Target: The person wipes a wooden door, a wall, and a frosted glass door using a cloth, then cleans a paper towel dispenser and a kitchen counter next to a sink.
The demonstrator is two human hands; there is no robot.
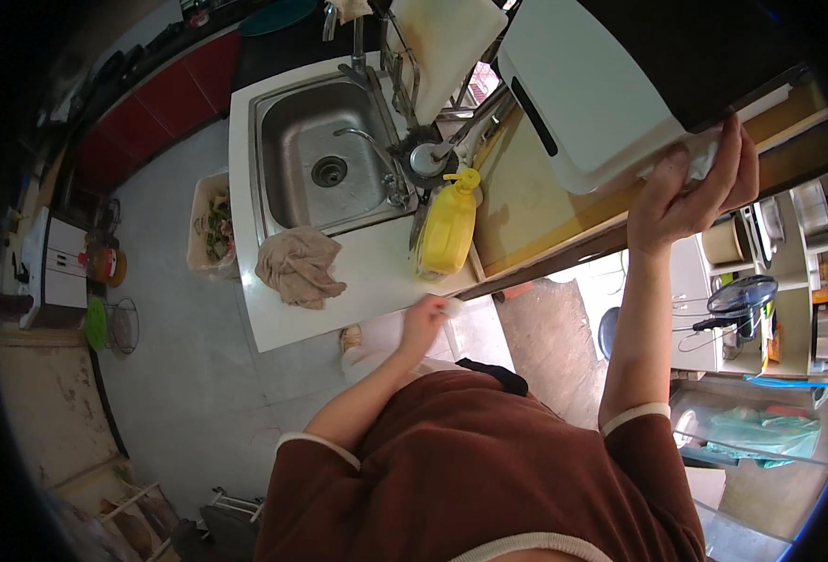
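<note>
My right hand is raised at the upper right, holding a white cloth or tissue against the lower edge of a white box-shaped appliance with a black face. Its fingertips reach around the corner, so part of the white piece is hidden. By the front edge of the white counter, my left hand has its fingers closed on a small white piece, perhaps tissue. A yellow pump bottle stands on the counter just beyond that hand. To its left lies a crumpled beige cloth.
A stainless steel sink is set in the counter, with a tap over it. Left of it, a bin holds scraps. Behind the bottle are a dark scrubber and a white cutting board. Shelves with pots stand at right.
</note>
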